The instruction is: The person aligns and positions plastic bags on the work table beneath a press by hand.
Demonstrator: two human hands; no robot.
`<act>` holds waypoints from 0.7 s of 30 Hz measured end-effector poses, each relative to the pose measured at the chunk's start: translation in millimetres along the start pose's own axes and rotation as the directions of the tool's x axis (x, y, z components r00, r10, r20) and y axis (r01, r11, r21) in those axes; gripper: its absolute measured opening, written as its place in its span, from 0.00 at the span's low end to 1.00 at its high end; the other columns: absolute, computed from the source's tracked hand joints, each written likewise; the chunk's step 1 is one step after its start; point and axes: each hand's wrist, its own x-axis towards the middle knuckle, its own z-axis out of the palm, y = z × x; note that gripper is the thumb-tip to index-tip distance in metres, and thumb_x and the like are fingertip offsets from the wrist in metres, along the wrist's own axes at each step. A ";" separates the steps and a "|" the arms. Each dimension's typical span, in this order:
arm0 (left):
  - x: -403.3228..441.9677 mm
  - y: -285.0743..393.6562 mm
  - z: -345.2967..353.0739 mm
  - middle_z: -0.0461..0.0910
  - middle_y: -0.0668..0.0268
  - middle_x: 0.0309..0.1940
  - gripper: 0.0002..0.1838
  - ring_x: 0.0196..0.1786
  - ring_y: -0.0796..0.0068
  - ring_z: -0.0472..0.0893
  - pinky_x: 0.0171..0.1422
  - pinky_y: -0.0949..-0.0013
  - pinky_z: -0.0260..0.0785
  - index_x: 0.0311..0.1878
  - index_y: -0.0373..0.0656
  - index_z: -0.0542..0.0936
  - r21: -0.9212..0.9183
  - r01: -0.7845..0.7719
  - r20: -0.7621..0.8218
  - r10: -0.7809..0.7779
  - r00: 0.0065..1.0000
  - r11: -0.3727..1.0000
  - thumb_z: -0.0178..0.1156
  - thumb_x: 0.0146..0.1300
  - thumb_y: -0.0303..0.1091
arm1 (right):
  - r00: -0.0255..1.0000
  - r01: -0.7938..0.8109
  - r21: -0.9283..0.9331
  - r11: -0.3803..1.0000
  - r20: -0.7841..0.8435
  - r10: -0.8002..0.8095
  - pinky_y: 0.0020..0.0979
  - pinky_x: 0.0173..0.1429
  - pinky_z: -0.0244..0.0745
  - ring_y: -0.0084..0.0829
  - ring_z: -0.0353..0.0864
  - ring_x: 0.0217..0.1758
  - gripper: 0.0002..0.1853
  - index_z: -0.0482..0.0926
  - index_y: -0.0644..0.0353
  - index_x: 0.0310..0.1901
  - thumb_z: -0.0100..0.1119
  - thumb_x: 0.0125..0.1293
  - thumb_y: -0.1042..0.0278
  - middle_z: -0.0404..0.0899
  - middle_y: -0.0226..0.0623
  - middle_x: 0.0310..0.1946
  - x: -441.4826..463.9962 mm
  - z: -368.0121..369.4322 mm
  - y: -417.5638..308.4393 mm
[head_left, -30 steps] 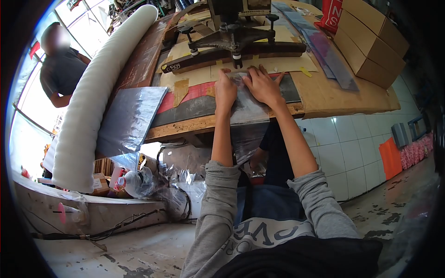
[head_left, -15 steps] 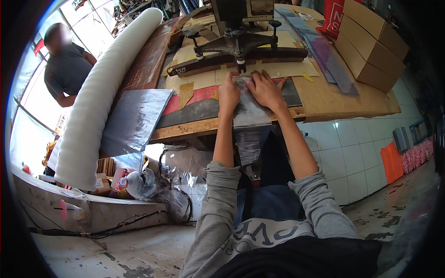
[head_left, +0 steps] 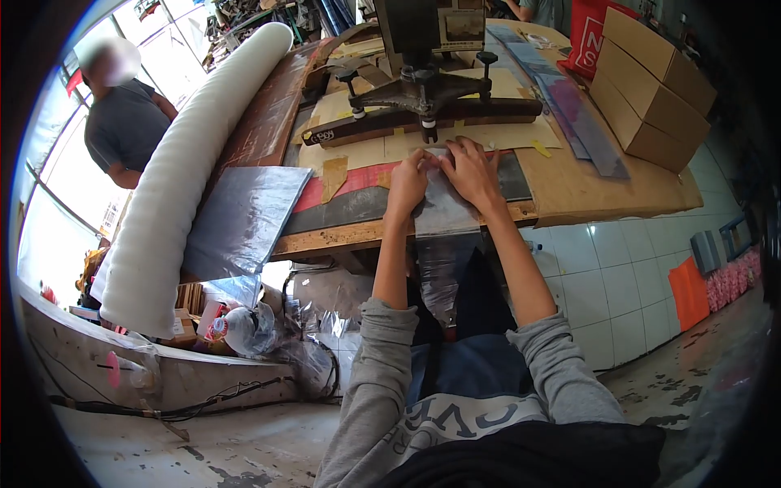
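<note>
A strip of clear plastic sheet (head_left: 446, 213) lies across the near table edge and hangs down in front of my body. My left hand (head_left: 408, 187) is closed, its bent fingers pinching the sheet's far end. My right hand (head_left: 473, 177) rests on the sheet's right side, fingers reaching forward and slightly apart, thumb close to the left fingertips. What lies under its fingertips is hidden. Just beyond both hands stands a dark metal press (head_left: 423, 89) with a long bar (head_left: 342, 130) across it, its central tip right above the sheet's far end.
A larger clear plastic sheet (head_left: 244, 213) lies at the left table edge, beside a long white foam roll (head_left: 167, 195). Cardboard boxes (head_left: 651, 89) and a red bag (head_left: 587, 37) stand at the right. A person (head_left: 126, 122) is beyond the roll.
My left hand has gone from beside the press tip to a bent pinch closer to me. The right fingers have drawn in toward it. The view has shifted slightly.
</note>
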 end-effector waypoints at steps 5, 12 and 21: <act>-14.9 9.7 6.1 0.78 0.49 0.36 0.10 0.47 0.44 0.74 0.51 0.52 0.67 0.45 0.39 0.75 0.061 -0.098 -0.132 0.105 0.986 0.993 0.51 0.60 0.21 | 0.996 0.066 0.058 0.996 -0.065 -0.062 0.58 0.67 0.54 0.34 0.75 0.56 0.13 0.81 0.57 0.44 0.56 0.63 0.60 0.79 0.35 0.48 -12.3 -14.1 -2.2; -46.2 24.4 3.2 0.66 0.44 0.53 0.15 0.54 0.41 0.70 0.55 0.51 0.65 0.50 0.39 0.73 0.227 -0.122 -0.163 0.161 0.973 0.966 0.54 0.58 0.22 | 0.997 0.059 0.119 0.991 -0.046 -0.054 0.58 0.69 0.48 0.35 0.72 0.62 0.17 0.80 0.59 0.49 0.53 0.66 0.58 0.78 0.39 0.54 -68.5 -28.5 -31.3; -94.2 34.6 -2.0 0.82 0.66 0.43 0.12 0.47 0.65 0.81 0.53 0.64 0.70 0.43 0.45 0.81 0.384 -0.210 -0.269 0.327 0.906 0.899 0.56 0.55 0.25 | 0.935 0.141 0.007 0.990 -0.331 -0.131 0.52 0.70 0.49 0.33 0.74 0.62 0.16 0.80 0.60 0.49 0.51 0.67 0.60 0.79 0.39 0.52 -99.4 -1.5 -41.1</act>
